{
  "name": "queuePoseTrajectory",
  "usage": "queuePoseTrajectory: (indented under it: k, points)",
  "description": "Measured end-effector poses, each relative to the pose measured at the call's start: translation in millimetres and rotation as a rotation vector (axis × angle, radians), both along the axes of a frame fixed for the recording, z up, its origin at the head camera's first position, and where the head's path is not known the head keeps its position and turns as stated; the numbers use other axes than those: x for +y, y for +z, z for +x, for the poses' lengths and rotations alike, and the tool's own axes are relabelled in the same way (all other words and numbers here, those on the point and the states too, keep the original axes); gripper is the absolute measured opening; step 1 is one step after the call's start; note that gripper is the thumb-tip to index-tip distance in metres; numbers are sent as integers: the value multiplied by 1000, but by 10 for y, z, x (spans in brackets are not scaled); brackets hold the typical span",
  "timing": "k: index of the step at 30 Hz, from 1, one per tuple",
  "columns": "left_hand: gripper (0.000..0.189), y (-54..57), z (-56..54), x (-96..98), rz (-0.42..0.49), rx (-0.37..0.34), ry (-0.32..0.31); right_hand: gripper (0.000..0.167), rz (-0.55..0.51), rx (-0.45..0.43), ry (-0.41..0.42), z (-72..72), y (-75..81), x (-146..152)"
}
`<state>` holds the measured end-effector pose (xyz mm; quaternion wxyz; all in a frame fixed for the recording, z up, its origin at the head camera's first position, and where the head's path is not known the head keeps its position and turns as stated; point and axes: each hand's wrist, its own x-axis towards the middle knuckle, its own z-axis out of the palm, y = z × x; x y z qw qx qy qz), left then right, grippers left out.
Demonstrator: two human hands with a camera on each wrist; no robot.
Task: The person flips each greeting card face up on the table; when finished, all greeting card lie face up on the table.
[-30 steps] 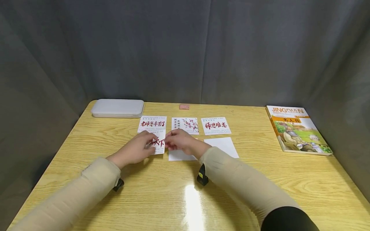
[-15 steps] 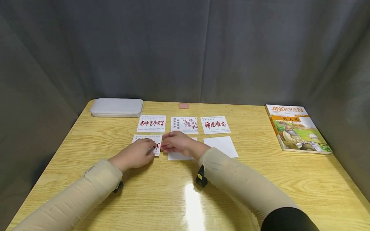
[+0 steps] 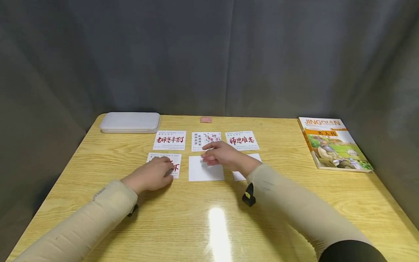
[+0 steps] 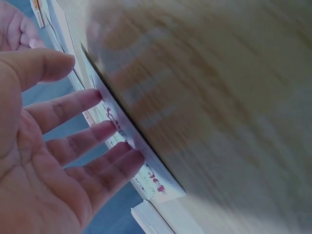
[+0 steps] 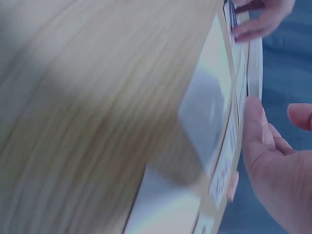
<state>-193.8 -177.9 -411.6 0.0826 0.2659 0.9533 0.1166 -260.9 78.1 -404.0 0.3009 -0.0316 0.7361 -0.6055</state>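
Observation:
My left hand (image 3: 152, 174) rests its fingertips on a white card with red lettering (image 3: 175, 158), the left one of the lower row. In the left wrist view the fingers (image 4: 129, 163) are spread and lightly bent, touching the face of this card (image 4: 158, 183), which lies flat on the table. Raised over the middle blank white card (image 3: 206, 173) is my right hand (image 3: 226, 154), holding nothing. It casts a shadow on that card (image 5: 204, 105) in the right wrist view. Behind my right hand and forearm, another blank card (image 3: 240, 177) is partly hidden.
Three printed cards form the upper row: red lettering on the left card (image 3: 169, 141), blossoms on the middle card (image 3: 198, 147), red lettering on the right card (image 3: 242, 141). A white case (image 3: 130, 122), a pink eraser-like block (image 3: 206, 119) and a book (image 3: 334, 145) lie farther out.
The lettered card went from between both hands, overlapping the upper-left card, down and left to the lower row. My right hand left its edge and moved right and up.

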Motion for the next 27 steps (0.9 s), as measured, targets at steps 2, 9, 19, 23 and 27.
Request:
queuePoseTrajectory:
  k: [2,9,19,23,27]
  points:
    - [28,3,-18,7,6,-9,11,41,23,18,-8,2,45,151]
    - [30,49,-63,177,55,30,1,45,88,49,11,18,142,581]
    - [70,116,-90,761,34,-70,-155,46,82,-12,60,93,108,687]
    - [74,53,-89,869,-24,-115,-206,45,80,-10,69,128,102,661]
    - [73,3,-85,908,-64,-162,-210,44,101,-17,56,138,85,646]
